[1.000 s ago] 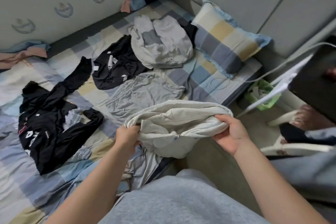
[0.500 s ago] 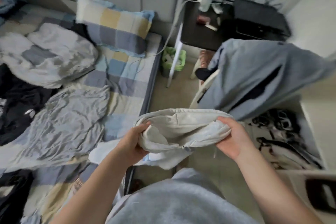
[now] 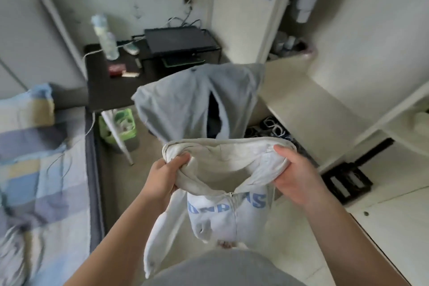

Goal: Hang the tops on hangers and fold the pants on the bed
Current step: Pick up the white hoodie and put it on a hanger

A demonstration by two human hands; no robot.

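A white zip-up hoodie with blue letters on its chest hangs in front of me above the floor. My left hand grips the left side of its hood opening. My right hand grips the right side, and the hood is stretched wide between them. One sleeve dangles at lower left. A grey hoodie is draped over a chair just beyond. The checked bed lies at the left edge. No hanger is in view.
A black side table with a bottle and a black box stands behind the chair. A green bin sits under it. White shelving runs along the right. A checked pillow lies at the bed's head.
I have turned right, away from the bed and its clothes, toward the chair and table. The white hoodie has been lifted off the bed and now hangs free from both hands.
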